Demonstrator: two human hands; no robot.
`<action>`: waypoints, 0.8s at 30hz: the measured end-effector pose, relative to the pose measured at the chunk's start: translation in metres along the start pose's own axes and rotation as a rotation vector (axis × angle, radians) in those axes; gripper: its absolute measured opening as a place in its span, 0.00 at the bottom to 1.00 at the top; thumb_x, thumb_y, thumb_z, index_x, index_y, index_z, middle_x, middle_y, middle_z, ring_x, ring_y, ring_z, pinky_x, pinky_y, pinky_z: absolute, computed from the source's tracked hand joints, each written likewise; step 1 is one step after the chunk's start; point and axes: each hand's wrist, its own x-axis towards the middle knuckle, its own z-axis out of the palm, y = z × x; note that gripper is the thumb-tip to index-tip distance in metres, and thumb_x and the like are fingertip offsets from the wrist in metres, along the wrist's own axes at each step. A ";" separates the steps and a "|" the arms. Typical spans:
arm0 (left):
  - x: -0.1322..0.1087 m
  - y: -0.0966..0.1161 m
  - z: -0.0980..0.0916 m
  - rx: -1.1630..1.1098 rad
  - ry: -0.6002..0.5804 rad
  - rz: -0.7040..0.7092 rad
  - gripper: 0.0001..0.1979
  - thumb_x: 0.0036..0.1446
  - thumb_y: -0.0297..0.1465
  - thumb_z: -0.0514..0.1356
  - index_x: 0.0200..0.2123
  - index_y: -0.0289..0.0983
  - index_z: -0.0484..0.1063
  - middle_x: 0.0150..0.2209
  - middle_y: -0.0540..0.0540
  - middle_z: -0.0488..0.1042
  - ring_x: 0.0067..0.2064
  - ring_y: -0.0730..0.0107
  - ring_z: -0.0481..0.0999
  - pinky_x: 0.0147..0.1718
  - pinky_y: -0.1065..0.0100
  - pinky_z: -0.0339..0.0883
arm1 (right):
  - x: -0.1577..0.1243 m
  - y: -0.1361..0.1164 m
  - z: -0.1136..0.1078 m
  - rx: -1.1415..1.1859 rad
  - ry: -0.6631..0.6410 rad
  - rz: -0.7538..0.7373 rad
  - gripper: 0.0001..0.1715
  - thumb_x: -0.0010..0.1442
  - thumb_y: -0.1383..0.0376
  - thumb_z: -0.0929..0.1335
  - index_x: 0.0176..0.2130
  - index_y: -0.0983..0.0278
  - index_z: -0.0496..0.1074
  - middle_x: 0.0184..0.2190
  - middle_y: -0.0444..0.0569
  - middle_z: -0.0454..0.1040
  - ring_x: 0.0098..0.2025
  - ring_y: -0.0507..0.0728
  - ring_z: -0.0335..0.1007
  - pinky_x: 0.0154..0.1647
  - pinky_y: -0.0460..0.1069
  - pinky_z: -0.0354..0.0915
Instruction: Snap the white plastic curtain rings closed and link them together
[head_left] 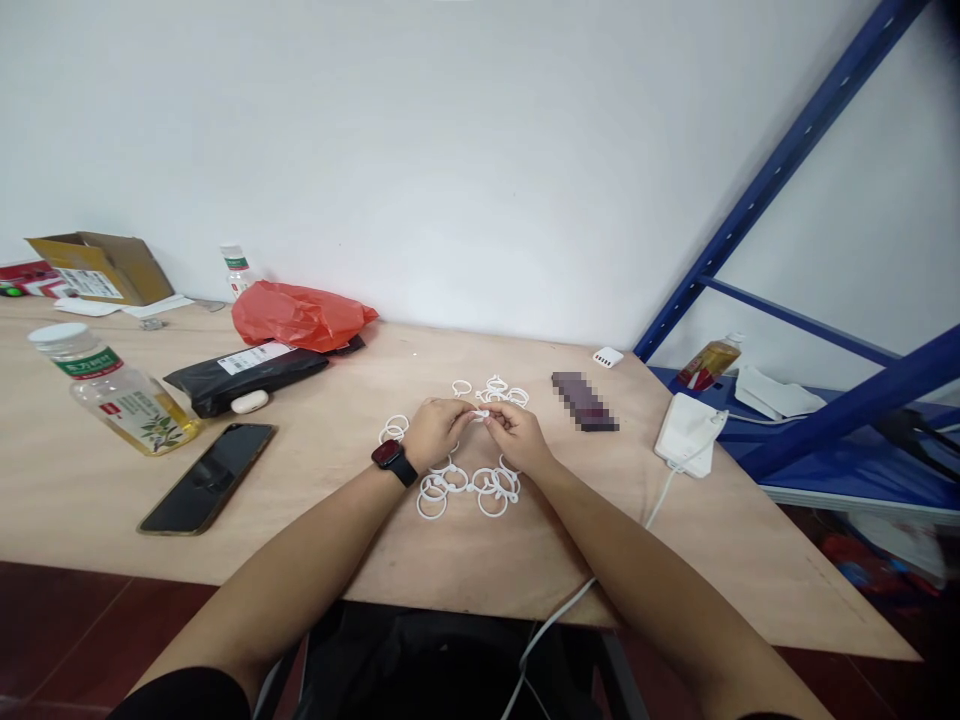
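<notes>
Both hands meet over the middle of the wooden table (337, 540). My left hand (435, 432), with a black watch (394, 462) on its wrist, is closed, its fingertips pinching one side of a small white plastic piece (480, 414). My right hand (520, 435) is closed on the other side of that piece. Several white rings lie around the hands: a group (432, 497) and another (493, 495) nearer the body, a pair (394, 430) left of my left hand, and a cluster (496, 388) just beyond the fingers. The hands partly hide some rings.
On the left are a phone (208, 480), a clear bottle (124, 400), a black package (247, 372), a red bag (300, 315) and an open carton (112, 268). On the right are a blurred dark object (585, 402), a white power strip (688, 435) with a cable, and a blue rack (780, 165).
</notes>
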 end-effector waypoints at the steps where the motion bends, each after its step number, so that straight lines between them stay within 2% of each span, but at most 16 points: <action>1: 0.000 0.001 0.000 -0.011 -0.007 0.017 0.13 0.68 0.34 0.52 0.41 0.38 0.76 0.40 0.46 0.81 0.41 0.65 0.78 0.43 0.66 0.66 | 0.000 -0.001 -0.001 -0.017 0.001 -0.013 0.13 0.57 0.64 0.65 0.41 0.63 0.76 0.28 0.45 0.73 0.28 0.52 0.66 0.31 0.47 0.63; 5: 0.000 0.003 0.001 0.006 -0.031 0.041 0.13 0.68 0.33 0.51 0.40 0.36 0.75 0.39 0.44 0.80 0.40 0.65 0.78 0.41 0.66 0.67 | 0.000 -0.003 -0.004 -0.087 -0.043 -0.044 0.09 0.56 0.68 0.64 0.35 0.63 0.74 0.25 0.42 0.69 0.28 0.52 0.64 0.33 0.46 0.60; 9: -0.001 0.003 0.004 -0.006 -0.057 0.053 0.13 0.68 0.32 0.51 0.40 0.36 0.75 0.37 0.45 0.79 0.39 0.65 0.77 0.41 0.67 0.67 | 0.000 -0.003 -0.004 -0.099 -0.093 -0.080 0.10 0.55 0.70 0.61 0.31 0.62 0.71 0.26 0.43 0.70 0.30 0.53 0.65 0.35 0.47 0.59; 16: -0.002 0.006 0.006 -0.094 -0.045 0.061 0.12 0.68 0.32 0.52 0.40 0.37 0.75 0.38 0.46 0.79 0.40 0.67 0.77 0.41 0.68 0.67 | 0.000 -0.002 -0.003 -0.075 -0.060 -0.082 0.12 0.54 0.71 0.59 0.27 0.62 0.69 0.23 0.43 0.69 0.30 0.53 0.66 0.34 0.47 0.60; 20: -0.001 0.005 0.002 -0.034 0.032 -0.009 0.12 0.66 0.34 0.54 0.43 0.37 0.75 0.41 0.45 0.79 0.43 0.65 0.77 0.45 0.65 0.67 | 0.000 -0.001 -0.004 -0.111 0.009 -0.113 0.14 0.56 0.71 0.61 0.34 0.63 0.74 0.29 0.45 0.74 0.32 0.54 0.69 0.37 0.48 0.64; 22: 0.000 0.001 -0.003 0.084 0.077 -0.086 0.14 0.65 0.37 0.56 0.47 0.37 0.74 0.45 0.43 0.78 0.47 0.60 0.76 0.49 0.61 0.66 | 0.002 0.002 -0.006 -0.131 0.088 -0.108 0.16 0.57 0.70 0.62 0.40 0.62 0.76 0.34 0.47 0.76 0.36 0.55 0.71 0.41 0.50 0.66; 24: 0.000 -0.004 -0.010 0.240 0.059 -0.199 0.16 0.63 0.39 0.57 0.48 0.37 0.74 0.48 0.41 0.77 0.51 0.55 0.74 0.51 0.56 0.64 | 0.004 0.006 -0.007 -0.153 0.176 -0.097 0.18 0.58 0.70 0.62 0.44 0.62 0.76 0.41 0.50 0.77 0.42 0.57 0.73 0.46 0.51 0.68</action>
